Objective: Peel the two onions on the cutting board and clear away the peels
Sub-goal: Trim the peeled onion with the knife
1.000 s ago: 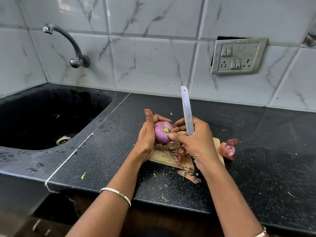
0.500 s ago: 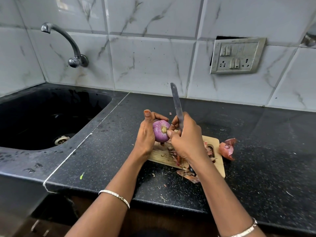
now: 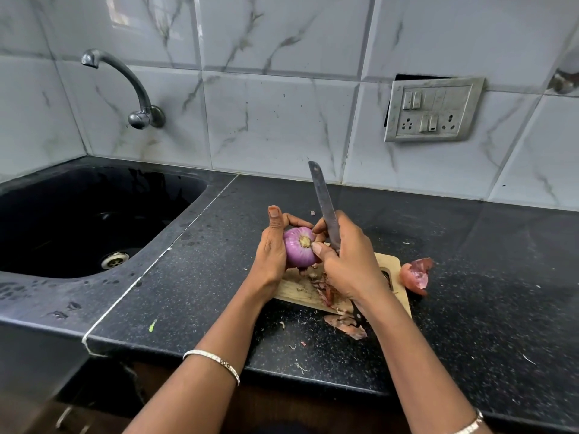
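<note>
- Left hand (image 3: 272, 255): cups the onion (image 3: 299, 250), fingers curled behind it and thumb up, in the air just above the left end of the cutting board (image 3: 393, 264).
- Onion: smooth purple surface, root end facing you. Dry skin looks mostly off.
- Right hand (image 3: 347, 261): clenched round the handle of the knife (image 3: 324, 205), blade pointing up and away from the board, thumb tip on the onion's root.
- Peels (image 3: 326, 288): loose on the board under your hands.
- Stray peel (image 3: 346, 324): on the counter (image 3: 470, 308), just in front of the board.
- Reddish piece (image 3: 415, 275): just right of the board. Cannot tell whether it is onion 2 or an empty skin.
- Judgement: 1 onion nearly peeled; clearing not begun.
</note>
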Motion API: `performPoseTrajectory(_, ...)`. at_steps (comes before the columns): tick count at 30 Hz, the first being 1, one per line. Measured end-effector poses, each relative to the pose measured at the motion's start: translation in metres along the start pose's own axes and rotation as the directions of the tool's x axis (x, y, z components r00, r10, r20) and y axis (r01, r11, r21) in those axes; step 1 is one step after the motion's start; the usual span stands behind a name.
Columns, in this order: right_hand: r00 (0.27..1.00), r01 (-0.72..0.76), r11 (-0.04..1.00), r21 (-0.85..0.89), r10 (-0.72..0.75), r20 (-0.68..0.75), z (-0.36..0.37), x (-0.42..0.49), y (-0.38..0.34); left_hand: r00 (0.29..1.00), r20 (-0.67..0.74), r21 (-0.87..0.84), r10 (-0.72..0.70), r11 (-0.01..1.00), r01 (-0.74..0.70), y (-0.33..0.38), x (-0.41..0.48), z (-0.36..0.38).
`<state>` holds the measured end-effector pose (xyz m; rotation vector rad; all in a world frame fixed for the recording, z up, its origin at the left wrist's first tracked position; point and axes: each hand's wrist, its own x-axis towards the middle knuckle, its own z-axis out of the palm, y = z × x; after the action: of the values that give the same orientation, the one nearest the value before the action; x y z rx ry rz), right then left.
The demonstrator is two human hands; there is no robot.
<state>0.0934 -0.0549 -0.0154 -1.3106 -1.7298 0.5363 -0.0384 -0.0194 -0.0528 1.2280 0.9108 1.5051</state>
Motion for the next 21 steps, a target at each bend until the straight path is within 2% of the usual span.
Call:
performPoseTrajectory(6,0.998,0.035,0.995,-0.096,-0.039,-0.043,-0.004,0.004,0.005,0.999,0.016,-0.011,-0.045,0.999,0.045,0.003,-0.003,0.001)
performPoseTrajectory(10,0.989,-0.029,0.99,-0.139,0.008,-0.149,-0.013,0.007,0.009,0.996,0.035,-0.052,-0.078,0.995,0.079,0.007,-0.005,0.002)
performPoseTrajectory(16,0.981,-0.093,0.988,-0.123,0.07,-0.182,-0.024,0.004,0.013,0.992,0.047,-0.033,-0.119,0.992,0.121,0.006,-0.005,0.002)
performPoseTrajectory(18,0.983,-0.081,0.993,-0.081,0.066,-0.169,-0.022,0.001,0.011,0.991,0.059,-0.033,-0.123,0.992,0.125,0.006,-0.006,0.002)
performPoseTrajectory(21,0.996,-0.075,0.997,-0.019,0.074,-0.048,-0.019,0.003,0.008,0.986,0.083,-0.044,-0.146,0.988,0.15,0.007,-0.007,0.001)
